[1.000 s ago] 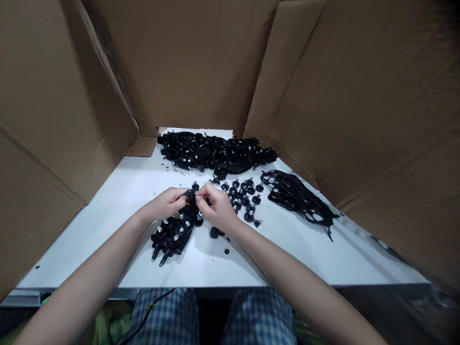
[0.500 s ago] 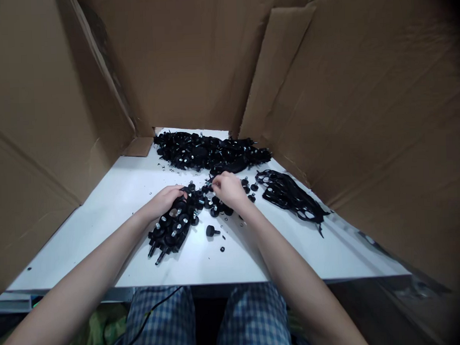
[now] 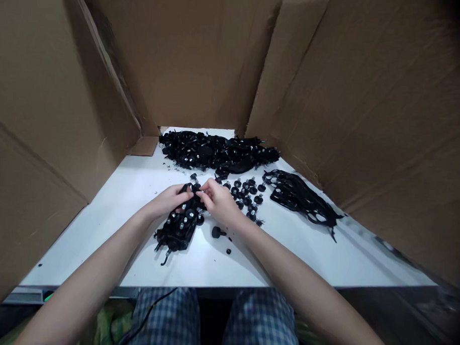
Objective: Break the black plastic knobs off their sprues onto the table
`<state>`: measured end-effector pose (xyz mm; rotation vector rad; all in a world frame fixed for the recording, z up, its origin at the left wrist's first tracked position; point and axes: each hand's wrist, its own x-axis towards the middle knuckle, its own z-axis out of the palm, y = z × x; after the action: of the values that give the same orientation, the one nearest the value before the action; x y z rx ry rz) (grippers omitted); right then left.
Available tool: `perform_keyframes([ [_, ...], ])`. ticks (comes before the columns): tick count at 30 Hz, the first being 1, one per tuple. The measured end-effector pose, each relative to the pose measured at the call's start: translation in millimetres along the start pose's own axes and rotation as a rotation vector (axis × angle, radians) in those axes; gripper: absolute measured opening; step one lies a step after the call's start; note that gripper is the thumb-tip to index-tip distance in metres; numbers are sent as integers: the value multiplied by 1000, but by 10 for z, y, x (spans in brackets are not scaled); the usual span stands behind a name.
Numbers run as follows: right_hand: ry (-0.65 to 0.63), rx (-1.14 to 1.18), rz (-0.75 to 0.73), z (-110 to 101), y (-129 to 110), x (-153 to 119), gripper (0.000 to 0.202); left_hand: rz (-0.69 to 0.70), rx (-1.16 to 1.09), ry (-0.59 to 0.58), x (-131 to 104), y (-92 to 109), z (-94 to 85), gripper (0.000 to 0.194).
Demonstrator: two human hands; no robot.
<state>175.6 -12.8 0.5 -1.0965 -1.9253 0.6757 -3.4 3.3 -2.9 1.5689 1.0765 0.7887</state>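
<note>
Nearest, above the checked trousers [image 3: 167, 320], a small black ring [image 3: 228, 251] lies on the white table [image 3: 104, 237], with a single black knob [image 3: 217, 232] just beyond it. To the left lies the cluster of black studded parts [image 3: 179, 227]; a curved thin end now shows at its near end, where straight studs pointed out a moment ago.

The person's left hand [image 3: 174, 199] grips the far end of the cluster, fingers closed on it. The right hand [image 3: 219, 203] has come back from the loose round parts [image 3: 248, 192] and now works beside the left fingertips; its thumb and forefinger are narrowed together, though whether they hold a small piece cannot be told.

The loose parts lie right of that hand, and a bundle of black strips [image 3: 302, 197] farther right. Farthest, a dark heap [image 3: 214, 150] sits before the cardboard wall [image 3: 196, 68].
</note>
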Motion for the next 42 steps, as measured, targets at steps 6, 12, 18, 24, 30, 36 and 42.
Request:
perform_keyframes([
  [6, -30, 188, 36, -29, -41, -15, 10, -41, 27, -186, -50, 15, -45, 28],
  [12, -67, 355, 89, -24, -29, -31, 16, 12, 41, -306, -93, 87, -98, 25],
  [18, -27, 303, 86, 2, -95, -49, 15, 3, 77, -288, -94, 106, -89, 15],
  [24, -17, 317, 74, 36, -92, -76, 16, -48, 79, -229, -115, 140, -51, 7],
  [30, -37, 757, 191, 45, -68, 27, 19, -64, -71, -154, -128, 172, -22, 5],
  [36, 327, 155, 293, -217, 100, 203, 19, -106, -184, -45, -75, 121, 27, 5],
  [42, 239, -132, 171, -181, 35, 78, 13, -139, -306, -3, -9, 33, 100, 18],
])
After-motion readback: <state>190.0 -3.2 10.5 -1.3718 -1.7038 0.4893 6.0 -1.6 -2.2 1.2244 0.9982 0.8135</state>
